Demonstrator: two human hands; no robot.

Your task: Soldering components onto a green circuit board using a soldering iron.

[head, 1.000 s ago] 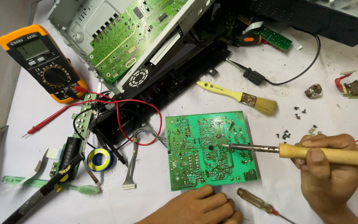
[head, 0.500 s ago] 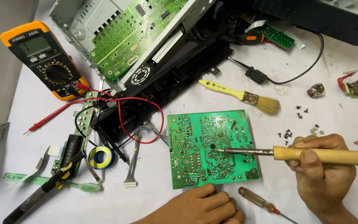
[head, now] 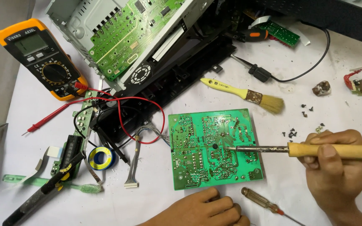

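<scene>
Head view: green circuit board (solder side up), flat.

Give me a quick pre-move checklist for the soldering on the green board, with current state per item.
1. Right hand grips the soldering iron by its wooden handle: ok.
2. Iron tip on the solder side of the green circuit board: ok, it appears to touch near the board's middle.
3. Left hand steadies the board: not ok, it rests on the table just below the board's lower edge.
4. Board lies flat: ok.
5. Red probe lead away from the tip: ok, it loops left of the board.
6. Joint molten: cannot tell.
</scene>
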